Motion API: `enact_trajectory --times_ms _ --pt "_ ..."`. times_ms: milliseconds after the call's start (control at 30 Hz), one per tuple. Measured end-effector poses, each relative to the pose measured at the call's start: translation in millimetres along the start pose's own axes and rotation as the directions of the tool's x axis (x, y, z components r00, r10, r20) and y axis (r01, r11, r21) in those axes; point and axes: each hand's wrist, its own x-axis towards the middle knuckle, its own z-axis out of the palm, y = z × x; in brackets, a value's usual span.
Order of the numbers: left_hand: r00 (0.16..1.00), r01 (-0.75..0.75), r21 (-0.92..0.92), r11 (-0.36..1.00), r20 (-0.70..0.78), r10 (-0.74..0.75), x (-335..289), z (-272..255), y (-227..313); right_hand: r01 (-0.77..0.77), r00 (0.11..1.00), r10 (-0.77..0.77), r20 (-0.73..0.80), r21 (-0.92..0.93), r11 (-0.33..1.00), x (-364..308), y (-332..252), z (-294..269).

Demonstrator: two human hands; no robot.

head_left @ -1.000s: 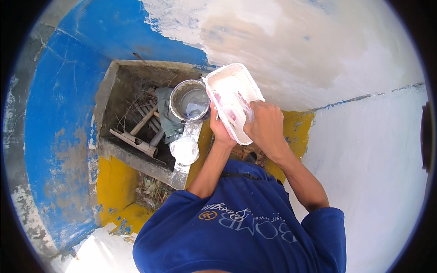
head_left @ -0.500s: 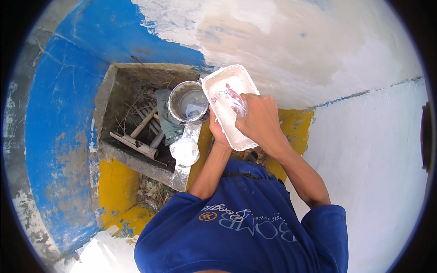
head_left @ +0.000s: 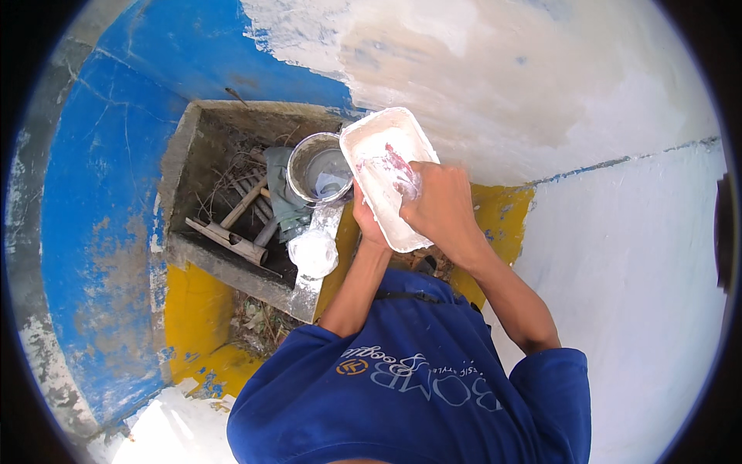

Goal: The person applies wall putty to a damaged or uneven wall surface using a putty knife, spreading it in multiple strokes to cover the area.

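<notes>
A pale rectangular plastic tub [head_left: 396, 127], smeared with white paste, is tilted in front of me. My left hand [head_left: 369, 223] is closed on its left side from outside and partly hidden behind it. My right hand [head_left: 439, 199] reaches in over the right rim, its fingers closed around a reddish thing coated in white [head_left: 396, 166], whose kind I cannot make out. That thing lies against the white paste inside. Just left of the tub stands a round bucket [head_left: 293, 182] with greyish liquid in it.
A rough concrete box [head_left: 209, 264] on the left holds bamboo pieces [head_left: 232, 244], twigs and a grey-green cloth [head_left: 284, 193]. On its ledge sits a round, white-covered thing [head_left: 313, 254]. A patchy white wall [head_left: 479, 93] rises ahead; a blue wall [head_left: 93, 201] stands left.
The view has shifted slightly. Both hands and the tub stay almost in place, with the reddish thing still in my right fingers.
</notes>
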Motion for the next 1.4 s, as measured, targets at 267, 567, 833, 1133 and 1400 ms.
enact_trajectory --times_ms 267,567,833,1133,1400 --pt "0.995 0.020 -0.060 0.998 0.101 -0.014 -1.9 -15.0 2.0 0.021 0.998 -0.022 0.065 0.026 0.999 -8.5 -3.0 5.2" --pt "1.000 0.006 0.012 1.000 0.000 -0.006 -0.2 -6.9 1.5 0.015 0.997 -0.013 -0.071 0.032 0.999 -3.7 -2.9 7.2" --pt "0.995 0.019 -0.027 0.999 0.095 -0.016 -0.7 -0.1 3.6 0.028 0.999 -0.026 -0.035 0.053 0.998 -8.2 -3.2 11.7" --pt "0.998 0.020 -0.003 1.000 0.062 -0.020 0.9 -1.3 6.1 -0.064 0.996 0.067 -0.055 0.046 0.997 4.5 -11.6 0.2" --pt "0.999 0.049 0.021 0.999 -0.013 -0.048 3.7 -4.2 3.4 -0.063 0.996 0.067 -0.061 0.069 0.996 0.8 -9.6 7.0"
